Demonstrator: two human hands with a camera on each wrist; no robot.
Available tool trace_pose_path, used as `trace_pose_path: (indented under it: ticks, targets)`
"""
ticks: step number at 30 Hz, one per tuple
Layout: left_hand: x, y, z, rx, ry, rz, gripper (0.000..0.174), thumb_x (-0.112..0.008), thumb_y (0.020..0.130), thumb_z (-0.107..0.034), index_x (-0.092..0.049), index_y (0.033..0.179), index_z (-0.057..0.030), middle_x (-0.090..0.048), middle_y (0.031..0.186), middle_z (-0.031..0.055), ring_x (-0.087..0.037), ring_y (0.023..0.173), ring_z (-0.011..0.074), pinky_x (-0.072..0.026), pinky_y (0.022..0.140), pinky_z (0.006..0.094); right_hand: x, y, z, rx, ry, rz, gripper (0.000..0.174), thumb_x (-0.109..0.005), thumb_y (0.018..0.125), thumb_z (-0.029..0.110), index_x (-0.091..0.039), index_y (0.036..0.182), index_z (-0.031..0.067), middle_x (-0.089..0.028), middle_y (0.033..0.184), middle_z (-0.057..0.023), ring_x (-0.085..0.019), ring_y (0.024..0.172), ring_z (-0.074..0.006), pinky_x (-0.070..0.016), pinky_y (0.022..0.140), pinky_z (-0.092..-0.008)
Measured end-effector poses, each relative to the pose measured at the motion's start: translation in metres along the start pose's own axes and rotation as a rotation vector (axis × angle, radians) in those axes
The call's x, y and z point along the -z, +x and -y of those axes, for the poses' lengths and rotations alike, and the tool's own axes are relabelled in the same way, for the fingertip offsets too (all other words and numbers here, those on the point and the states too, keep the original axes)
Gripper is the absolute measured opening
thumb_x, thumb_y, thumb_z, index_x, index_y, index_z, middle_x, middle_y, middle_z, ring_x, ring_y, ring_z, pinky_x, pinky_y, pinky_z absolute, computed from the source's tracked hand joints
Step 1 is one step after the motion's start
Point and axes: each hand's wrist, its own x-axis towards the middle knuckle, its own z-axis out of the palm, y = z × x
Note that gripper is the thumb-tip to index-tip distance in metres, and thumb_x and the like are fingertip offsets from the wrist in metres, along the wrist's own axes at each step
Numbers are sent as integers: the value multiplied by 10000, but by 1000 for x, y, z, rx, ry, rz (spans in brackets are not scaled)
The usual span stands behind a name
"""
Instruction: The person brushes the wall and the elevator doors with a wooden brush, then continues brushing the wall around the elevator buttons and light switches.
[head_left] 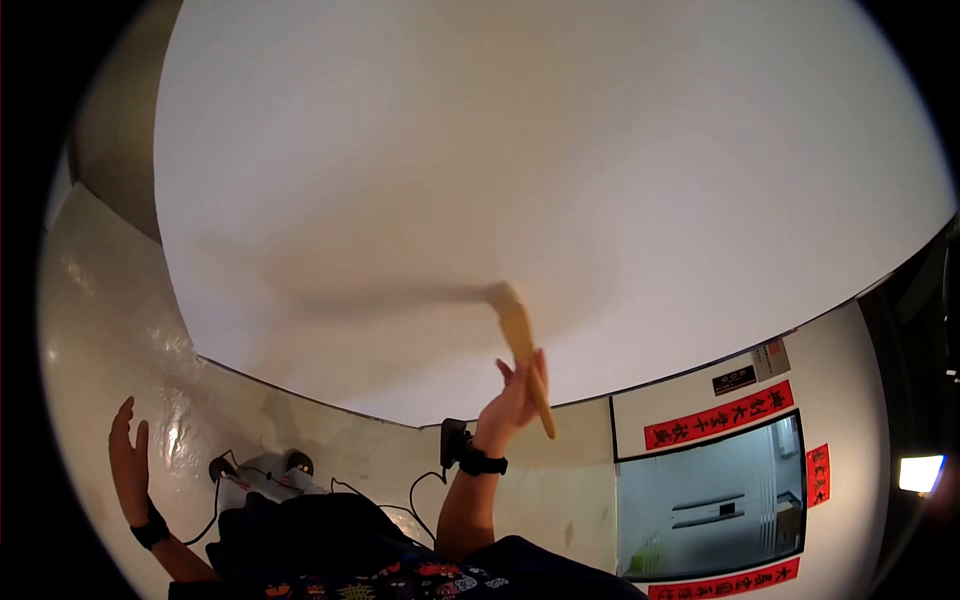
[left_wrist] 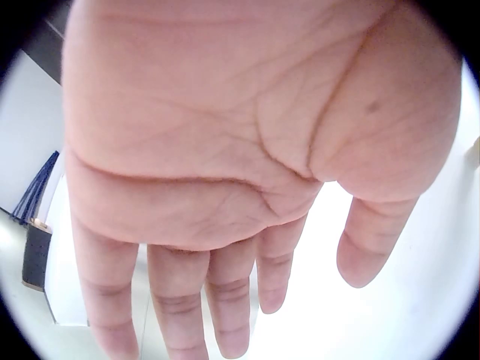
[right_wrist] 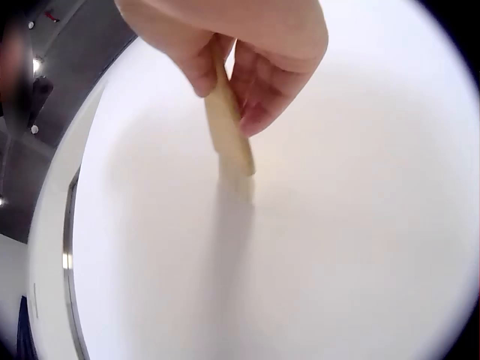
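Note:
In the head view a wooden-handled brush (head_left: 516, 328) is held by the right hand (head_left: 510, 405), its bristle end at a large white panel (head_left: 600, 200). The right wrist view shows the thumb and fingers of the right hand (right_wrist: 255, 56) pinching the brush (right_wrist: 229, 127), with the pale bristles against the white surface (right_wrist: 337, 225). Away at the lower left, the left hand (head_left: 128, 465) is raised with nothing in it. Its palm and relaxed, extended fingers fill much of the left wrist view, where the left hand (left_wrist: 202, 165) touches nothing.
Below the panel lies a shiny floor (head_left: 110, 290), with the person's shoes (head_left: 298, 462) and a black cable (head_left: 415, 500). To the right are a glass door (head_left: 715, 505), red banners (head_left: 720, 415) and a bright lamp (head_left: 920, 473).

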Motion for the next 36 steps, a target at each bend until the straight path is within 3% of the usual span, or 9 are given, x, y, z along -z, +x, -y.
trace_pose_path:
  ticks: [4, 7, 11, 13, 20, 23, 27, 30, 36]
  targets:
    - [3, -4, 3, 6, -3, -7, 397, -507, 873, -147, -459, 1258, -60, -487, 1260, 123, -466, 1141, 271, -348, 972, 357, 13, 11, 11, -5, -79, -274, 388, -473, 902, 146, -414, 1242, -32, -484, 1182, -127, -503, 1041, -207, -481, 804, -345]
    - [3, -5, 3, 4, 9, -11, 397, -506, 873, -146, -460, 1257, -61, -488, 1258, 125, -468, 1139, 272, -351, 970, 358, 11, 15, 15, 43, -207, -364, 383, -475, 898, 135, -438, 1204, -93, -513, 1132, -159, -545, 961, -212, -498, 787, -347]
    - [3, -8, -10, 7, 11, -4, 397, -506, 871, -141, -459, 1258, -62, -488, 1257, 128, -470, 1138, 273, -354, 967, 358, 11, 3, 4, -25, -70, -75, 358, -494, 893, 110, -463, 1195, -79, -520, 1142, -129, -538, 928, -164, -500, 770, -313]
    - [3, -7, -17, 2, 8, 4, 397, -507, 871, -137, -459, 1258, -62, -487, 1258, 129, -469, 1139, 272, -355, 966, 357, -6, -11, 12, 15, -115, 50, 285, -520, 856, 3, -542, 1134, -58, -587, 1033, -104, -566, 814, -133, -516, 719, -281]
    - [0, -3, -18, -24, 1, 19, 399, -508, 871, -136, -457, 1259, -59, -485, 1261, 128, -468, 1140, 274, -357, 963, 356, 2, -21, 3, -77, -14, 399, 298, -538, 862, 50, -525, 1132, -76, -571, 1037, -138, -576, 862, -164, -538, 687, -297]
    - [0, -5, -20, -22, -7, 18, 399, -509, 871, -136, -458, 1258, -60, -485, 1260, 128, -471, 1137, 273, -358, 961, 356, 7, -10, 0, -84, 0, -58, 350, -528, 874, 82, -469, 1185, -67, -533, 1109, -146, -560, 927, -177, -531, 706, -303]
    - [-2, -5, -13, -30, 2, -2, 398, -510, 869, -134, -460, 1258, -64, -486, 1259, 124, -475, 1131, 268, -360, 960, 355, 18, 9, 7, 12, -213, -300, 355, -479, 896, 97, -438, 1211, -62, -508, 1156, -156, -554, 941, -198, -519, 721, -292]
    - [0, -11, -24, -14, 31, -12, 396, -512, 868, -134, -463, 1254, -65, -488, 1258, 121, -479, 1127, 266, -361, 960, 355, 20, 10, 15, 15, -276, -270, 329, -480, 890, 71, -472, 1185, -75, -522, 1139, -164, -560, 916, -188, -522, 709, -290]
    - [0, -15, -49, -40, 18, -9, 392, -512, 869, -139, -466, 1251, -67, -492, 1252, 117, -474, 1133, 261, -363, 957, 350, 2, -23, 0, 117, -180, 223, 263, -526, 851, -16, -562, 1110, -47, -599, 1052, -135, -580, 799, -137, -535, 650, -267]
